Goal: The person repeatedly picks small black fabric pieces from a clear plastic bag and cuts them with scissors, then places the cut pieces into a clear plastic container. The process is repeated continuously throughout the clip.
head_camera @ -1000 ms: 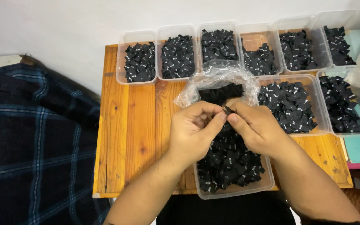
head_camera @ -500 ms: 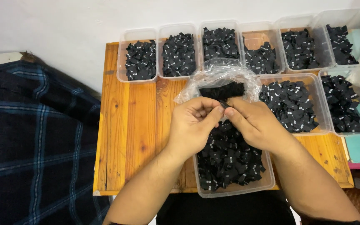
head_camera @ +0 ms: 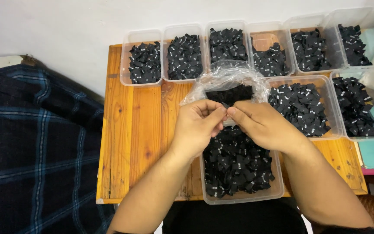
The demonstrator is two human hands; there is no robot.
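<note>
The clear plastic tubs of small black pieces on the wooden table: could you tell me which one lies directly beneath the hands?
The clear plastic tub at the table's near edge, apart from both rows; left hand and right hand meet above it.

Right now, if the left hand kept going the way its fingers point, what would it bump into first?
Probably the right hand. The left hand points rightward, and its fingertips nearly meet the right hand's fingertips over the near tub of black pieces, pinching something small and dark between them.
</note>
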